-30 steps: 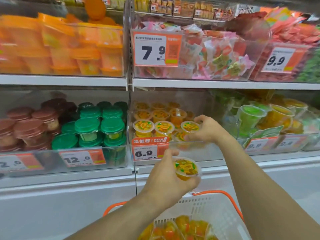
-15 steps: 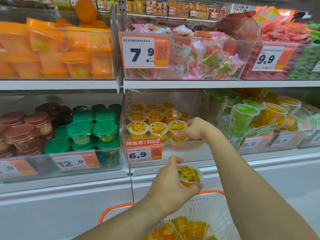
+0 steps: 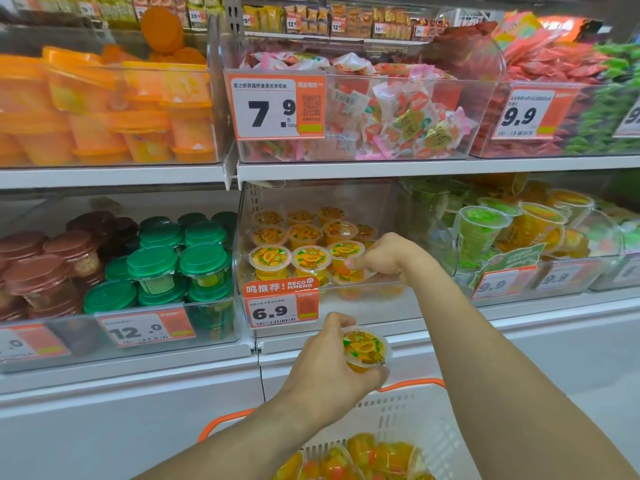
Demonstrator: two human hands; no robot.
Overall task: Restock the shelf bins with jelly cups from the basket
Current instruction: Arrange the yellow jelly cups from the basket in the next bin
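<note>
- Two hands share the restocking. The left hand (image 3: 332,372) waits below the 6.9 tag (image 3: 280,308), fingers curled round a jelly cup (image 3: 366,348), lid up, likely next in line.
- Right hand (image 3: 384,256) reaches inside the clear bin (image 3: 346,306), fingers pinching a front-row cup (image 3: 346,252), seemingly seating it.
- More cups lie in the basket (image 3: 391,414) below.

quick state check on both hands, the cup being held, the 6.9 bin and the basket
left hand: grips a jelly cup
jelly cup: sealed, held above the basket
right hand: inside the bin, pinching a front-row cup
6.9 bin: partly filled, right side bare
basket: holds more cups
</note>
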